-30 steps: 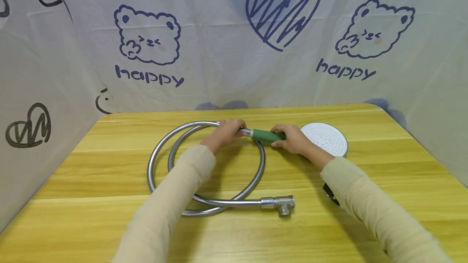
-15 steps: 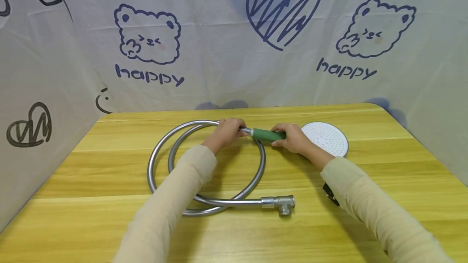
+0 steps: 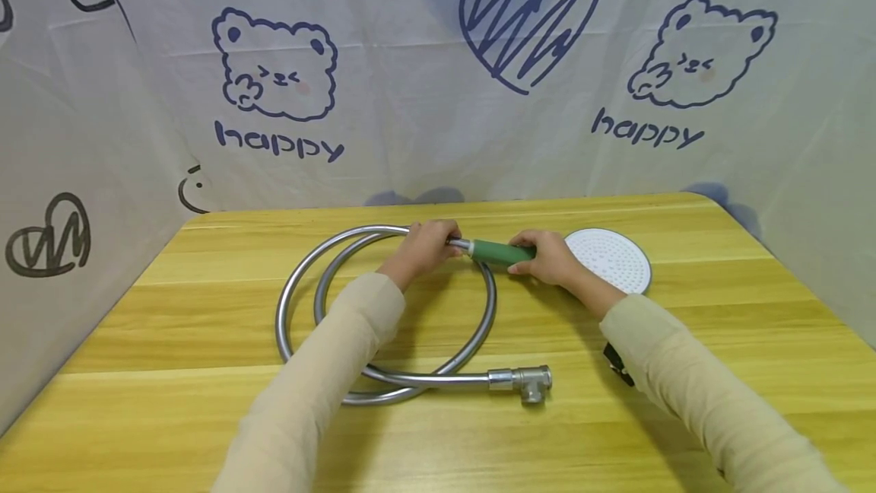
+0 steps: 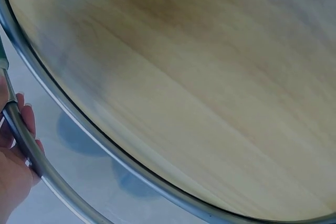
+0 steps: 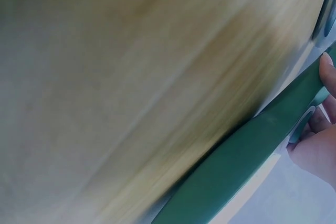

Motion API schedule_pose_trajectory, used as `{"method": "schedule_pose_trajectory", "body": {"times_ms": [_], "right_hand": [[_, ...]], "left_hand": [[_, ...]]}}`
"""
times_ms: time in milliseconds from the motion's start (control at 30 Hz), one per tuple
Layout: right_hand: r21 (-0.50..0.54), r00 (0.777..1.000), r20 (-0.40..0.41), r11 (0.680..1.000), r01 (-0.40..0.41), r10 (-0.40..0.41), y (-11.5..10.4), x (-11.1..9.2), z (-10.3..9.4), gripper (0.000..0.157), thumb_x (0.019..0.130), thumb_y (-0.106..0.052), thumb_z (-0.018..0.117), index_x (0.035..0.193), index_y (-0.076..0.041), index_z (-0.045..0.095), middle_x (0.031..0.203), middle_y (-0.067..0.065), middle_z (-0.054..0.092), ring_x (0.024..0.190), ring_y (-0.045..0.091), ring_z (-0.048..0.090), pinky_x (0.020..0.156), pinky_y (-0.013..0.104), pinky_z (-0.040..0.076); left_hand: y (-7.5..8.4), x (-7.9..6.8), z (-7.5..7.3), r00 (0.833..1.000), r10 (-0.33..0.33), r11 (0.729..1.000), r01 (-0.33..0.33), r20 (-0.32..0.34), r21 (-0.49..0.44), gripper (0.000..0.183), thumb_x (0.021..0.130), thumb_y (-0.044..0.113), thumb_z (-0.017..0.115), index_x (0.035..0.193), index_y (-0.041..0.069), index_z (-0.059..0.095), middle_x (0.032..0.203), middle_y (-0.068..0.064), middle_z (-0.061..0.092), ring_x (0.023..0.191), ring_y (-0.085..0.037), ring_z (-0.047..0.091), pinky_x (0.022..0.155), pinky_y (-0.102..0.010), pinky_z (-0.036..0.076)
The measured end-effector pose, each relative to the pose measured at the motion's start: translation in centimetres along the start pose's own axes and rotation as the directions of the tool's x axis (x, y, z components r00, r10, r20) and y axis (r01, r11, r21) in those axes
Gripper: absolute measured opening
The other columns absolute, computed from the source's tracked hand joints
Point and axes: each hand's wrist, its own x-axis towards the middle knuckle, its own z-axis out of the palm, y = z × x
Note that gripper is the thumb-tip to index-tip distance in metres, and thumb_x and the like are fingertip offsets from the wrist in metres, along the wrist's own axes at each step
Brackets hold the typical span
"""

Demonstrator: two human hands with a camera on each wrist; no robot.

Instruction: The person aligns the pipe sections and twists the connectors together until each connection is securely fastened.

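Note:
In the head view my left hand (image 3: 427, 243) holds the metal end of a grey shower hose (image 3: 284, 310), with its fingers curled round it. That end meets the tip of a green shower head handle (image 3: 503, 252), which my right hand (image 3: 547, 257) grips. Behind the right hand shows the round white spray face (image 3: 609, 259) of the shower head, partly covered by the wrist. The left wrist view has the hose (image 4: 39, 163) lying across my fingers (image 4: 29, 116). From the right wrist, the green handle (image 5: 236, 156) runs diagonally into my hand (image 5: 320, 148).
The hose lies in loops on the wooden table (image 3: 171, 402). Its near end carries a metal angle fitting (image 3: 534, 384) in front. A small black object (image 3: 619, 364) shows beside the right sleeve. A white cloth (image 3: 404, 97) with drawings hangs behind the table's far edge.

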Motion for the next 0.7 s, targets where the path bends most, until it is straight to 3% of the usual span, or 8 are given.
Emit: {"method": "schedule_pose_trajectory", "body": {"times_ms": [200, 433, 700], "right_hand": [[0.017, 0.999, 0.007, 0.999, -0.036, 0.036, -0.02, 0.0, -0.07, 0.043, 0.079, -0.013, 0.074, 0.116, 0.002, 0.06, 0.114, 0.022, 0.063, 0.1, 0.034, 0.059, 0.086, 0.043, 0.047], [0.022, 0.999, 0.003, 0.999, -0.04, 0.04, 0.03, -0.16, 0.03, 0.042, 0.078, -0.013, 0.074, 0.115, 0.003, 0.061, 0.113, 0.022, 0.063, 0.1, 0.034, 0.059, 0.086, 0.043, 0.047], [0.019, 0.999, 0.009, 0.999, -0.031, 0.031, -0.2, -0.09, -0.02, 0.042, 0.077, -0.013, 0.075, 0.114, 0.003, 0.061, 0.112, 0.022, 0.064, 0.1, 0.034, 0.059, 0.087, 0.043, 0.047]], "left_hand": [[0.05, 0.02, -0.01, 0.999, 0.033, 0.998, -0.033, 0.0, 0.046, 0.024, 0.088, 0.024, 0.062, 0.105, 0.008, 0.067, 0.1, -0.006, 0.068, 0.093, -0.022, 0.061, 0.086, -0.043, 0.039], [0.12, 0.06, 0.14, 1.0, 0.008, 1.0, -0.008, 0.018, 0.021, 0.023, 0.089, 0.025, 0.061, 0.104, 0.009, 0.067, 0.102, -0.003, 0.069, 0.091, -0.02, 0.061, 0.09, -0.043, 0.036], [0.12, -0.09, 0.22, 1.0, -0.003, 0.999, 0.003, 0.005, 0.044, 0.024, 0.087, 0.025, 0.063, 0.105, 0.01, 0.063, 0.101, -0.003, 0.069, 0.091, -0.021, 0.061, 0.085, -0.039, 0.035]]}}
